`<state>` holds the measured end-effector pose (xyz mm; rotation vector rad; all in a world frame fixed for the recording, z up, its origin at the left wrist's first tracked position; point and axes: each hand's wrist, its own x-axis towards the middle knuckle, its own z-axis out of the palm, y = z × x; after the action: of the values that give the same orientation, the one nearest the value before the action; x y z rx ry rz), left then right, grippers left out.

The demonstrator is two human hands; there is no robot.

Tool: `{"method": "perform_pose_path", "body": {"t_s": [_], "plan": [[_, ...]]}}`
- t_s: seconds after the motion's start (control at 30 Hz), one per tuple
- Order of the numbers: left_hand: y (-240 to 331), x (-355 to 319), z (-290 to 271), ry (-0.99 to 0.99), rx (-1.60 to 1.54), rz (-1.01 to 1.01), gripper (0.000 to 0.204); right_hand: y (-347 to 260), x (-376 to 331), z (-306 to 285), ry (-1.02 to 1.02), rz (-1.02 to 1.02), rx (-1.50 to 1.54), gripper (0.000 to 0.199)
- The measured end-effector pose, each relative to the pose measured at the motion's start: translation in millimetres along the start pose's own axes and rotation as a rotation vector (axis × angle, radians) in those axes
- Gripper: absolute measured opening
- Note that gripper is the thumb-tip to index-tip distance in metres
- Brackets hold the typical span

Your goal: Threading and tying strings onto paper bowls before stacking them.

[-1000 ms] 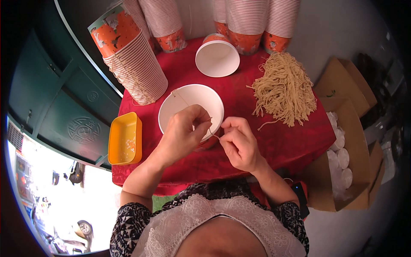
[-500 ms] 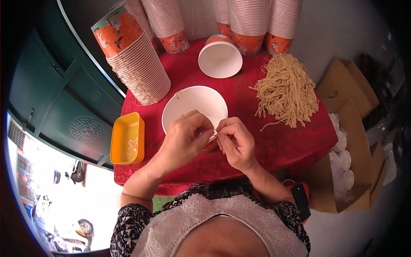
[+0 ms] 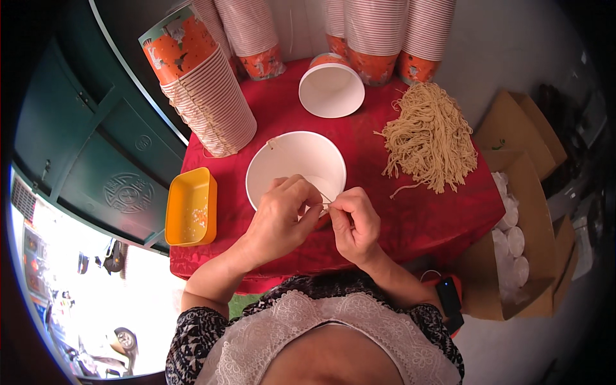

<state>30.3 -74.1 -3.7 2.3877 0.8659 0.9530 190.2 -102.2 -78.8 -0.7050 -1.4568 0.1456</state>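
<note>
A white-lined paper bucket (image 3: 269,170) sits in front of me with its mouth toward me. Over its near rim, my left hand (image 3: 281,215) pinches a thin beige cord (image 3: 326,200). My right hand (image 3: 356,224) is closed on the same cord just to the right, thumb against forefinger. A short bit of cord shows on the bucket's far left rim. My fingers hide most of the near rim and any knot there. To the right lies a loose heap of beige cords (image 3: 430,138).
The table has a red cloth (image 3: 423,218). A yellow tub (image 3: 191,218) with small bits inside stands left, below a tall bucket stack (image 3: 218,109). Another bucket (image 3: 332,92) lies tipped farther back, before wrapped stacks (image 3: 375,38). A cardboard box (image 3: 539,237) stands right of the table.
My hands have come slightly nearer to me and a little farther apart, with a short stretch of cord now showing between them. The bucket has shifted slightly right and toward me.
</note>
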Motion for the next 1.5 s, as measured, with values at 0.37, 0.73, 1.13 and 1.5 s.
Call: {"method": "perform_pose_path", "body": {"t_s": [0.37, 0.73, 1.13, 1.5], "plan": [[1.4, 0.7, 0.1, -0.021, -0.015, 0.129, 0.019, -4.4, -8.1, -0.3, 0.089, 0.351, 0.100, 0.018], [-3.8, 0.0, -1.0, 0.021, -0.057, 0.175, 0.020, -10.4, 6.7, -11.9, -0.120, 0.096, -0.156, 0.022], [-5.4, 2.2, -0.3, 0.040, -0.061, 0.161, 0.018, -11.2, 6.8, -14.0, -0.142, 0.124, -0.014, 0.020], [-5.4, 1.3, 1.0, 0.058, -0.010, 0.154, 0.019, -16.6, -3.9, -15.8, -0.096, 0.832, 0.698, 0.009]]}}
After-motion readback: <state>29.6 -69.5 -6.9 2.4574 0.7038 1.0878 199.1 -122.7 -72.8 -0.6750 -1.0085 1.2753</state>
